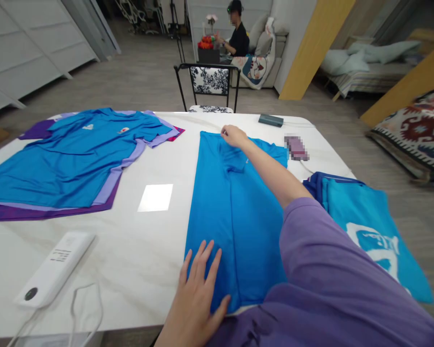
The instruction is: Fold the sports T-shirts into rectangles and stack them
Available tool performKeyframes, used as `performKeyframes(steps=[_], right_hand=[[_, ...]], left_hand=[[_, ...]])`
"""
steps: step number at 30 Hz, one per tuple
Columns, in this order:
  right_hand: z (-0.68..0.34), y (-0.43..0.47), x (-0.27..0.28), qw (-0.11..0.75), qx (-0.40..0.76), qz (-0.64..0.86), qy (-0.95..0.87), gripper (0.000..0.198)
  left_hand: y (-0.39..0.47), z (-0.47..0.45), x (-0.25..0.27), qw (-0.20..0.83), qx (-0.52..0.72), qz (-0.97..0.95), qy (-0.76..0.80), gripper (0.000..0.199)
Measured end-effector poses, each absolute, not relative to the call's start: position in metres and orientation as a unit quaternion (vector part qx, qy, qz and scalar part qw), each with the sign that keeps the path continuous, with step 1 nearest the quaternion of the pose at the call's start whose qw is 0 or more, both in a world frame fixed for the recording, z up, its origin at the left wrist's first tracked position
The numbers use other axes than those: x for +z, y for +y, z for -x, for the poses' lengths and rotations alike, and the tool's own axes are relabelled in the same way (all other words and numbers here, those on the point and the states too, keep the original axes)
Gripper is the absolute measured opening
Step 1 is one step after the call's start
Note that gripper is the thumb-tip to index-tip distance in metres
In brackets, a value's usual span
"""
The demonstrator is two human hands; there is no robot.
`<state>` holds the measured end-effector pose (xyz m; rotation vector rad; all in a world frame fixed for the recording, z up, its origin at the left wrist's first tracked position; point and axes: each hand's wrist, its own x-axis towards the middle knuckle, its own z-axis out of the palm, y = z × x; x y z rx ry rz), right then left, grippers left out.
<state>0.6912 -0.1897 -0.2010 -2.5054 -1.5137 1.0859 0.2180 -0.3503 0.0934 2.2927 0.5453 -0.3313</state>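
A bright blue T-shirt (258, 231) lies in front of me on the white table, its left side folded inward in a long strip with the sleeve laid on top. My left hand (198, 294) rests flat on the lower end of that folded strip, fingers spread. At the far end, my right hand (234, 136) reaches across the shirt, its fingers curled and pinching the fabric near the top edge. My right forearm covers part of the shirt's upper half.
Stacked flat T-shirts, blue on top (75, 159), lie at left. Folded clothes (369, 217) sit at the right edge. A white device (56, 267) with cables, a dark box (271, 120) and a phone (296, 148) are on the table (130, 265). Beyond are a chair (210, 82) and a seated person (237, 36).
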Motion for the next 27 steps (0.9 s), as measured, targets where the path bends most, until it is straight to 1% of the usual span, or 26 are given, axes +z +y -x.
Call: performKeyframes(steps=[3, 5, 8, 10, 13, 16, 18, 20, 23, 24, 27], right_hand=[[-0.750, -0.251, -0.171, -0.062, 0.300, 0.870, -0.386, 0.040], [-0.781, -0.297, -0.154, -0.110, 0.281, 0.895, -0.330, 0.046], [-0.806, -0.352, -0.138, -0.154, 0.274, 0.903, -0.293, 0.050], [-0.811, -0.375, -0.136, -0.177, 0.276, 0.897, -0.297, 0.050], [-0.812, -0.389, -0.141, -0.201, 0.260, 0.886, -0.328, 0.048], [-0.815, -0.389, -0.147, -0.193, 0.231, 0.882, -0.363, 0.040], [-0.819, -0.386, -0.148, -0.176, 0.236, 0.884, -0.364, 0.035], [-0.825, -0.383, -0.146, -0.149, 0.257, 0.891, -0.343, 0.033], [-0.834, -0.382, -0.140, -0.092, 0.285, 0.904, -0.304, 0.034], [-0.837, -0.382, -0.137, -0.074, 0.292, 0.908, -0.293, 0.036], [-0.845, -0.376, -0.130, -0.040, 0.301, 0.913, -0.274, 0.036]], left_hand=[[-0.370, -0.257, 0.112, 0.432, -0.114, -0.864, 0.230, 0.049], [-0.392, -0.291, 0.120, 0.496, -0.125, -0.842, 0.171, 0.037], [-0.430, -0.341, 0.125, 0.531, -0.120, -0.837, 0.056, 0.031], [-0.454, -0.367, 0.124, 0.526, -0.104, -0.844, 0.004, 0.035], [-0.481, -0.390, 0.121, 0.514, -0.097, -0.852, -0.028, 0.040], [-0.500, -0.402, 0.120, 0.503, -0.123, -0.855, -0.016, 0.044], [-0.510, -0.409, 0.122, 0.497, -0.147, -0.855, 0.010, 0.046], [-0.517, -0.415, 0.125, 0.492, -0.165, -0.854, 0.036, 0.040], [-0.516, -0.423, 0.130, 0.489, -0.174, -0.853, 0.059, 0.021], [-0.511, -0.423, 0.133, 0.488, -0.174, -0.853, 0.066, 0.019], [-0.482, -0.415, 0.141, 0.498, -0.178, -0.844, 0.088, 0.022]])
